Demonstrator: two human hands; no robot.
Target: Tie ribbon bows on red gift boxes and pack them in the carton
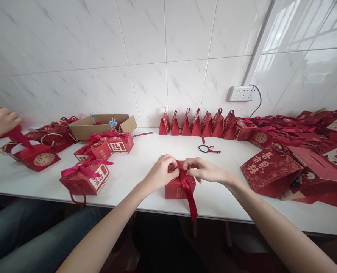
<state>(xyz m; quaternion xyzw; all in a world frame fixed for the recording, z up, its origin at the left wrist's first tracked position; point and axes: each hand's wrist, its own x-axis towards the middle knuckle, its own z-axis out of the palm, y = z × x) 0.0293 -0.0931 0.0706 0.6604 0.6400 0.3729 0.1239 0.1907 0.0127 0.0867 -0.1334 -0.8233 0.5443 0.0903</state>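
In front of me, close to the table's near edge, stands a red gift box (172,190). A dark red satin ribbon (189,193) crosses its top, and one tail hangs down over the front and past the table edge. My left hand (165,170) pinches the ribbon at the box's upper left. On the other side my right hand (200,169) also pinches the ribbon, fingers curled in toward the middle. Both hands almost meet over the lid, so the part of the ribbon between the fingertips is largely hidden.
Finished-looking bowed boxes (85,176) sit at left, before an open cardboard carton (100,127). Several small triangular boxes (195,127) line the wall. A black loop with ribbon (209,149) lies mid-table. Red boxes (273,167) pile up at right. Another person's hand (0,119) holds ribbon at far left.
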